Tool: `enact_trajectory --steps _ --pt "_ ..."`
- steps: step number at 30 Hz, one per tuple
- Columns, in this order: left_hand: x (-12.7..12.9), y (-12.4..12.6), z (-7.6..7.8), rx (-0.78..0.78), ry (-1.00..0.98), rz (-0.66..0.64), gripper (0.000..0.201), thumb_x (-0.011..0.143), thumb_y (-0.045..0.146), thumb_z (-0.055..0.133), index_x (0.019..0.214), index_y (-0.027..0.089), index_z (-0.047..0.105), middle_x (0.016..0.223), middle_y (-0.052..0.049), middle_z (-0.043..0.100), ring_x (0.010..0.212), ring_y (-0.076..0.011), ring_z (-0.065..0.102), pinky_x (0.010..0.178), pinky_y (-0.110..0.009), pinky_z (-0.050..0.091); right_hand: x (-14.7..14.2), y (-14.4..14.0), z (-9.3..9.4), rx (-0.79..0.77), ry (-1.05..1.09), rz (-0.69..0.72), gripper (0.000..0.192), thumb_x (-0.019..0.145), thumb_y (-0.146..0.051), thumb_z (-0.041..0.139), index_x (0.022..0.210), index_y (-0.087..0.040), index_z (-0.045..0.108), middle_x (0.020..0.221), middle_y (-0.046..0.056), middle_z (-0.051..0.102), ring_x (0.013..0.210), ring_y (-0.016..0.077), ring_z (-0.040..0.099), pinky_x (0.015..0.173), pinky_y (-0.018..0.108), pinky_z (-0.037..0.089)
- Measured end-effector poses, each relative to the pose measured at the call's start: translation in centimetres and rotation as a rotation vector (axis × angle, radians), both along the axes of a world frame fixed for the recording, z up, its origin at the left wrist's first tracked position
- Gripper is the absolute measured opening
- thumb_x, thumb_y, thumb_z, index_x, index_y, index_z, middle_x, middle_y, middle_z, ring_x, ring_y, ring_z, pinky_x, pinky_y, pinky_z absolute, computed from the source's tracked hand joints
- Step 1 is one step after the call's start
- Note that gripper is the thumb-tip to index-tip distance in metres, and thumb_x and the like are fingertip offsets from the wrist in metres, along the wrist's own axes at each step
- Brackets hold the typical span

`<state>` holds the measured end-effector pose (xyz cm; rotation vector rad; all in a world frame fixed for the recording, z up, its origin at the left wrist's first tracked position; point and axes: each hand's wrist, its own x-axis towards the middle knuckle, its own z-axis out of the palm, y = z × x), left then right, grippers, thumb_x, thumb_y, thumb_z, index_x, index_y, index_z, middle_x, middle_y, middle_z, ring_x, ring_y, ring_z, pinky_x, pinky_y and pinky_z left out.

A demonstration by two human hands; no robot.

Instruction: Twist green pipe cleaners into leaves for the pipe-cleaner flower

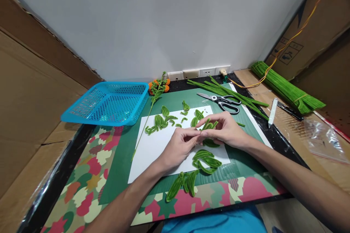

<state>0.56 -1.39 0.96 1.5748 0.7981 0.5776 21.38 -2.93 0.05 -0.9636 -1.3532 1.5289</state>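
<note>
My left hand and my right hand meet fingertip to fingertip over a white sheet of paper. Short green pipe cleaner pieces stick up from the pinched fingers of my right hand. The fingers of my left hand press together at the lower end of these pieces, where the exact contact is hidden. Leaf shapes bent from green pipe cleaner lie just below the hands. More of these leaves and small curled bits rest on the paper beyond my left hand.
A blue plastic basket stands at the back left. Beside it lies a pipe cleaner flower stem with orange blooms. Black-handled scissors, long green pipe cleaners, a white-handled tool and a green bundle are on the right.
</note>
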Motion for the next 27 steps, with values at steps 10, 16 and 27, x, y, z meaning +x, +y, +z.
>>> enact_trajectory --steps 10,16,27 --pt "0.4 -0.1 -0.7 -0.024 -0.071 0.193 0.027 0.096 0.042 0.073 0.091 0.015 0.074 0.071 0.000 0.063 0.059 -0.0102 0.051 0.053 -0.020 0.039 -0.4 -0.1 -0.4 0.131 -0.025 -0.302 0.028 0.082 -0.044 0.087 0.079 -0.018 0.079 0.052 -0.002 0.063 0.037 0.0115 0.053 0.035 0.022 0.040" --pt "0.5 -0.6 -0.9 -0.048 -0.150 0.351 0.032 0.093 0.045 0.077 0.083 0.015 0.070 0.054 0.006 0.051 0.041 -0.0055 0.042 0.039 -0.018 0.029 -0.5 0.0 -0.5 0.066 0.098 -0.346 0.030 0.078 -0.044 0.091 0.077 -0.017 0.078 0.052 -0.002 0.063 0.034 0.0102 0.052 0.032 0.021 0.043" --pt "0.3 -1.1 -0.6 0.030 -0.074 0.283 0.021 0.100 0.037 0.069 0.094 0.019 0.061 0.051 0.006 0.060 0.043 -0.0081 0.054 0.045 -0.017 0.036 -0.7 0.0 -0.8 0.065 0.108 -0.330 0.027 0.078 -0.041 0.091 0.077 -0.017 0.080 0.055 -0.002 0.065 0.034 0.0099 0.053 0.031 0.020 0.043"
